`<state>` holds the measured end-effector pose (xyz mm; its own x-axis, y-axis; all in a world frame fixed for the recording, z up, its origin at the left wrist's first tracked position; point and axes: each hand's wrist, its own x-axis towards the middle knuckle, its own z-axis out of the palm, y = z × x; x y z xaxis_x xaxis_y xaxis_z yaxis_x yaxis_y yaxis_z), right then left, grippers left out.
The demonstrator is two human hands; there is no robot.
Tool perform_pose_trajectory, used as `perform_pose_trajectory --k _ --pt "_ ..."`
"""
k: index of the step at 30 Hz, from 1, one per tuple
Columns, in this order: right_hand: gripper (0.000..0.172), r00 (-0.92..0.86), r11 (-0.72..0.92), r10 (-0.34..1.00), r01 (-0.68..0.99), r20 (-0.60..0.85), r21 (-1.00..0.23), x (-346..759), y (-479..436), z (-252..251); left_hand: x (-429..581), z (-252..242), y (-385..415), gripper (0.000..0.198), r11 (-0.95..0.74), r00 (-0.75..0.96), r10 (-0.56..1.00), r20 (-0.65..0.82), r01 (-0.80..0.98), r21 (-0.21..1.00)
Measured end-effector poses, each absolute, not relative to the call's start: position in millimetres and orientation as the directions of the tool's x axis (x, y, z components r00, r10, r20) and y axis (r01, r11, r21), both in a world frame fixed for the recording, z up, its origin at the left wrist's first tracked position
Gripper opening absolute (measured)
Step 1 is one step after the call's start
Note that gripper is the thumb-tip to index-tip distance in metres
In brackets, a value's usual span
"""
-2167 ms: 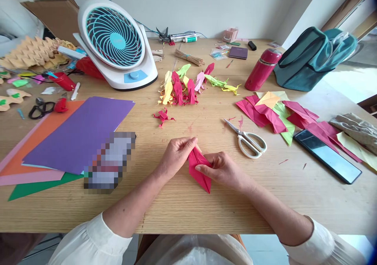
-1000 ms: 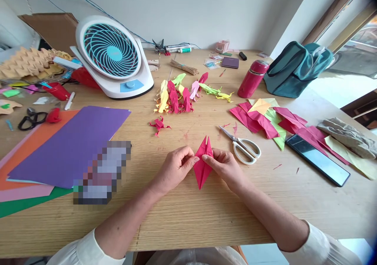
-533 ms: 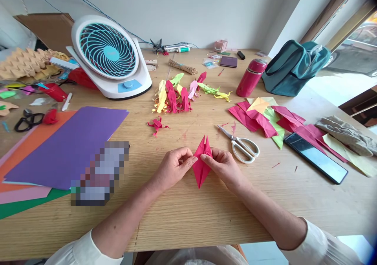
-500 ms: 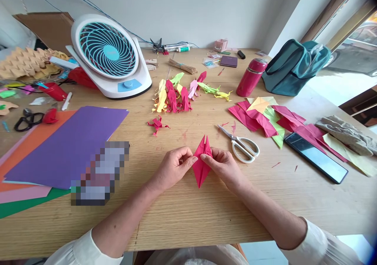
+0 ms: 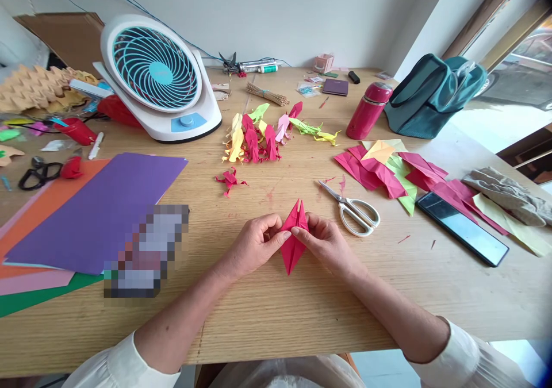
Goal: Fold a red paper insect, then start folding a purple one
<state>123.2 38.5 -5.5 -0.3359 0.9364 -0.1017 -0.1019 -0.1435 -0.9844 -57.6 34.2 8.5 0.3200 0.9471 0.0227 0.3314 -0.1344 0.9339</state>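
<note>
A red paper folded into a long diamond (image 5: 291, 256) with a split upper tip is held above the table's front half. My left hand (image 5: 261, 239) pinches its left edge between thumb and fingers. On the other side my right hand (image 5: 324, 242) grips it, thumb flat on the front and fingers behind. Both thumbs nearly meet at the middle of the paper. White-handled scissors (image 5: 359, 215) lie just right of my right hand. Beyond my left hand rests a small red folded paper figure (image 5: 231, 181), and farther back stands a cluster of coloured folded figures (image 5: 252, 141).
Purple, orange and other coloured sheets (image 5: 103, 210) lie at left, with a blurred-out object (image 5: 149, 253) over their edge. A fan (image 5: 157, 77) stands behind. At right are loose folded papers (image 5: 383, 172), a phone (image 5: 463, 227), a red flask (image 5: 370, 111) and a teal bag (image 5: 433, 98).
The folded paper has shifted slightly left. My left fingertips and thumb have come closer in on it, nearer my right thumb. The view has tilted a little.
</note>
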Motion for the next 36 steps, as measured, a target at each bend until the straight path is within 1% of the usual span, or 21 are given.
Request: perform_pose_trajectory --k 3,6,9,11,14,19,23,27,31,36 --pt "0.042 -0.334 -0.19 0.934 -0.153 -0.13 -0.97 124 38 -4 -59 10 35 0.031 -0.099 0.352 0.935 -0.026 0.332 0.938" --pt "0.041 -0.329 -0.196 0.935 -0.182 -0.129 -0.964 124 38 -5 -58 8 34 0.023 -0.046 0.378 0.924 -0.065 0.28 0.959" --pt "0.041 -0.32 -0.168 0.942 -0.196 -0.099 -0.966 122 37 -7 -54 4 33 0.026 0.012 0.366 0.926 -0.097 0.228 0.974" --pt "0.042 -0.321 -0.169 0.942 -0.196 -0.1 -0.966 122 37 -7 -52 2 32 0.024 0.039 0.338 0.934 -0.113 0.217 0.975" --pt "0.042 -0.341 -0.19 0.932 -0.179 -0.12 -0.965 121 37 -5 -51 4 30 0.018 0.027 0.34 0.933 -0.116 0.255 0.967" --pt "0.043 -0.326 -0.19 0.936 -0.14 -0.136 -0.972 122 37 0 -55 10 29 0.02 -0.001 0.375 0.919 -0.123 0.314 0.949" --pt "0.043 -0.28 -0.189 0.948 -0.122 -0.149 -0.974 124 38 3 -60 11 32 0.019 0.029 0.324 0.932 -0.164 0.382 0.924" --pt "0.046 -0.259 -0.182 0.953 -0.066 -0.159 -0.981 126 40 1 -67 11 37 0.019 0.012 0.292 0.945 -0.148 0.421 0.907" --pt "0.046 -0.234 -0.15 0.962 -0.033 -0.138 -0.988 127 41 -3 -71 12 39 0.023 0.024 0.303 0.939 -0.163 0.415 0.909" --pt "0.046 -0.25 -0.154 0.958 -0.024 -0.143 -0.988 127 40 -3 -71 12 39 0.014 0.024 0.33 0.935 -0.13 0.307 0.951"
